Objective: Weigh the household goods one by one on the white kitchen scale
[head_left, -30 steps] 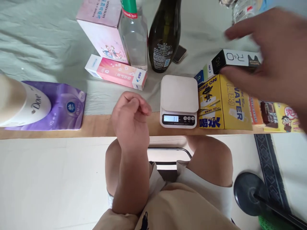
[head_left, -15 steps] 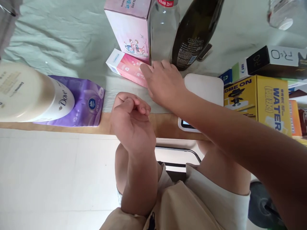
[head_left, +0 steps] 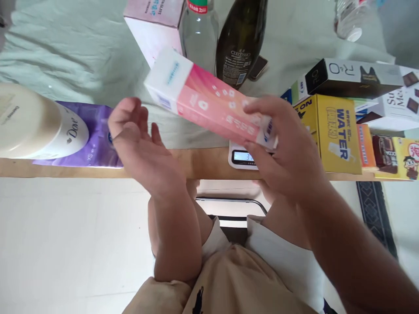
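A long pink and white box is raised above the table, tilted, with its white end toward the upper left. My right hand grips its lower right end between thumb and fingers. My left hand is palm up left of the box, fingers loosely curled and apart, holding nothing. Under the box and right hand, a white kitchen scale sits at the table's front edge; its lit display is partly covered by my right thumb.
Behind stand a pale pink carton, a clear bottle and a dark bottle. On the left, a Dove bottle rests by a purple pack. Yellow and black boxes are stacked on the right.
My right hand has lifted the pink box off the table and moved right with it. My left hand has shifted left and its fingers have loosened. The camera view has shifted slightly.
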The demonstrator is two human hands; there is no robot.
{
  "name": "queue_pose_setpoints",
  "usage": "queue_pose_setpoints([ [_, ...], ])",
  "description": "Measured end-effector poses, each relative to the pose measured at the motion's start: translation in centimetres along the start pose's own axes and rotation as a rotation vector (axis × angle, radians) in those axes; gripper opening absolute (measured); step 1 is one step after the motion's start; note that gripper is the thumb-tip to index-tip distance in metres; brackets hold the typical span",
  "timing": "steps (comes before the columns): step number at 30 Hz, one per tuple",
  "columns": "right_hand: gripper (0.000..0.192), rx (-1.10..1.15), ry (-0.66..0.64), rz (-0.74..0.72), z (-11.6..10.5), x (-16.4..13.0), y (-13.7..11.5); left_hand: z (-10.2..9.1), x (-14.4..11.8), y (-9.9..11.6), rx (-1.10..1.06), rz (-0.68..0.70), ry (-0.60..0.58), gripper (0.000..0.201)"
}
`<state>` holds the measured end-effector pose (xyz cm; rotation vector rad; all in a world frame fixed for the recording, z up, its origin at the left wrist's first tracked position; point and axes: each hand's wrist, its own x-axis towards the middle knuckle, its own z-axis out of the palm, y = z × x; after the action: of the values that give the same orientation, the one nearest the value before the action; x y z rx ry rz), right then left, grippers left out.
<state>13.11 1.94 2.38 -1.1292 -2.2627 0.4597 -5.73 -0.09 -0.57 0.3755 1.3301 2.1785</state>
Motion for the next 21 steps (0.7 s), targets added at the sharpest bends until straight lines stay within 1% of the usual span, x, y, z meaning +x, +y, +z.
queue_pose_setpoints([
  [1, 0.045, 0.017, 0.045, 0.013, -0.4, -1.4, 0.3, 0.1, -0.2, -0.3, 0.006, -0.038, -0.097, 0.027],
  [3, 0.045, 0.026, 0.106, 0.037, -0.5, -3.6, 1.0, 0.4, -0.8, -0.9, 0.020, -0.109, -0.270, 0.033],
  [4, 0.045, 0.017, 0.133, 0.042, -0.3, -4.3, 1.4, 0.7, -1.2, -1.3, 0.029, -0.138, -0.321, 0.035],
  [6, 0.047, -0.007, 0.182, 0.038, 0.5, -4.9, 2.4, 1.4, -2.1, -2.0, 0.042, -0.173, -0.368, 0.035],
  [9, 0.054, 0.004, 0.220, 0.035, 1.4, -4.4, 3.8, 2.0, -3.1, -3.1, 0.052, -0.170, -0.343, 0.033],
  [13, 0.058, 0.044, 0.240, 0.026, 1.5, -3.2, 4.4, 2.2, -3.4, -4.7, 0.072, -0.127, -0.295, 0.033],
  [15, 0.055, 0.071, 0.260, 0.016, 1.4, -2.6, 4.4, 2.1, -3.3, -5.4, 0.088, -0.124, -0.248, 0.035],
  [17, 0.051, 0.103, 0.268, 0.042, 1.4, -2.1, 4.4, 2.0, -3.2, -6.1, 0.119, -0.144, -0.214, 0.035],
  [21, 0.043, 0.067, 0.264, 0.129, 2.2, -1.7, 4.4, 1.9, -3.3, -6.8, 0.180, -0.164, -0.212, 0.033],
])
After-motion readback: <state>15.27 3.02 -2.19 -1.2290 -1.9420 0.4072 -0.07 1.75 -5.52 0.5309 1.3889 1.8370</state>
